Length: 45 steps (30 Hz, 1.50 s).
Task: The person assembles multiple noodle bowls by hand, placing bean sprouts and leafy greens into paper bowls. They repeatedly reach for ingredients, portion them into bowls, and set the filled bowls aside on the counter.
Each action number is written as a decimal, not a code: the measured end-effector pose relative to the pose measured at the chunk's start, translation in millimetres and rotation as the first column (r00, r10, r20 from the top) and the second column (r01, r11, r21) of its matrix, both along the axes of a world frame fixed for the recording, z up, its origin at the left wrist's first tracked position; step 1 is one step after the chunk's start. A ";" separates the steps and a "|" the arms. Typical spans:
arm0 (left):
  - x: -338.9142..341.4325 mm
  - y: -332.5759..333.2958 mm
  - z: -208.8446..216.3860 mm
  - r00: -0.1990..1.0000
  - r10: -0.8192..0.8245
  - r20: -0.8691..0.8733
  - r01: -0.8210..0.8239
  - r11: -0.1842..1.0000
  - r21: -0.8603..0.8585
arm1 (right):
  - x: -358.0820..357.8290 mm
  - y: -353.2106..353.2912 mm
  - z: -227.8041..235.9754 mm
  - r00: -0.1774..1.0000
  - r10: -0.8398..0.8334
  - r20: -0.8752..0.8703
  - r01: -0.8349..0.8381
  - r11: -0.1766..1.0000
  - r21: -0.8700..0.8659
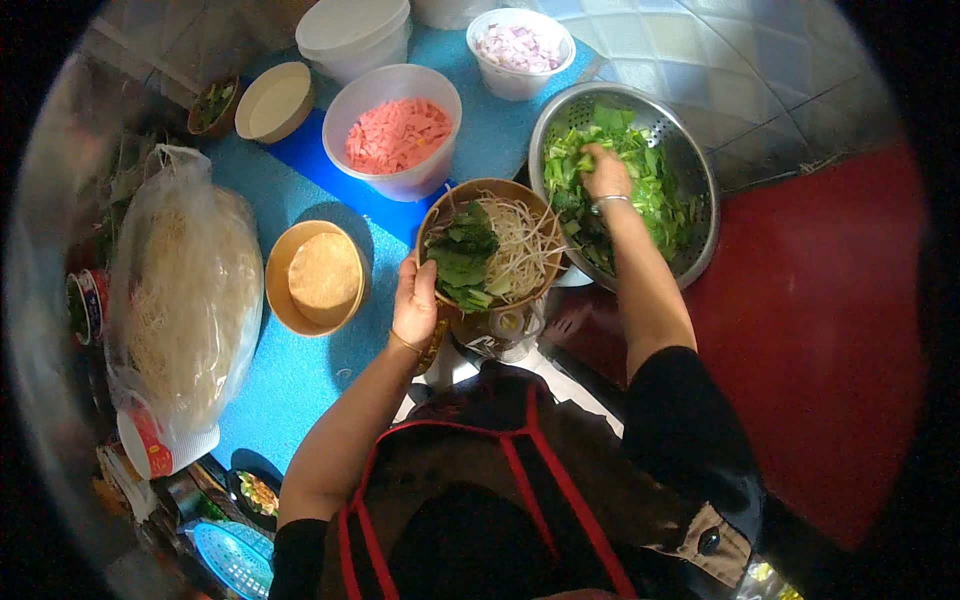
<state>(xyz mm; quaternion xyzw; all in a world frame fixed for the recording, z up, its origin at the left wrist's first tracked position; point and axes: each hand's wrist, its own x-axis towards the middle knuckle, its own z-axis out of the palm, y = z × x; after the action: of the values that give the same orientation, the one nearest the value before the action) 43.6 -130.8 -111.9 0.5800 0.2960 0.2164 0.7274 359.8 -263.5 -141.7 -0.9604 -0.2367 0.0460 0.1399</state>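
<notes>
My left hand (414,305) grips a brown paper bowl (528,195) by its near left side, thumb over the rim. Inside it, dark leafy greens (462,258) lie on the left and pale bean sprouts (522,245) on the right; some sprouts hang past the edge. To the right stands a perforated metal colander (713,205) of cut green leafy vegetables (655,195). My right hand (606,178), with a bracelet at the wrist, is down among those leaves, its fingers closed on some. The fingertips are partly hidden by the greens.
On the blue table (240,400) are a tub of pink shreds (398,140), a tub of chopped onion (518,48), stacked paper bowls (322,280) and a plastic bag of noodles (180,290). A white tub (352,35) stands behind. A red surface (810,340) lies at the right.
</notes>
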 end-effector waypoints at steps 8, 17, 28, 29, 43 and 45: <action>28.3 -7.2 23.7 0.995 -0.005 -0.103 -0.020 0.971 -0.237 | 34.9 -76.3 13.1 0.966 -0.257 -0.011 0.252 0.938 0.238; 36.3 -18.5 38.6 0.998 -0.033 -0.054 0.011 0.928 -0.372 | -106.1 -17.0 136.4 0.881 0.471 0.036 -0.427 0.762 0.487; -21.8 13.1 29.1 0.994 0.107 0.023 -0.102 0.985 -0.139 | -155.5 49.6 180.4 0.419 0.905 0.074 -0.895 0.398 0.201; -32.7 14.0 45.2 0.989 0.143 0.038 -0.133 0.973 -0.187 | -159.5 52.6 193.7 0.475 0.878 0.061 -0.835 0.428 0.347; -164.9 8.9 137.0 0.883 0.459 0.102 -0.397 0.844 -0.360 | -121.5 35.5 178.2 0.803 0.472 -0.365 -0.242 0.817 0.523; -180.9 10.6 140.1 0.856 0.512 0.077 -0.460 0.820 -0.341 | -184.7 71.3 202.7 0.575 0.645 -0.502 -0.281 0.733 0.620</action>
<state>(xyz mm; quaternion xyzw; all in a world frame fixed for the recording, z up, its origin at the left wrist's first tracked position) -137.3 -120.1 28.2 0.3436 0.4033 0.3932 0.7515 175.1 -192.2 61.0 -0.7037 -0.4218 0.3768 0.4299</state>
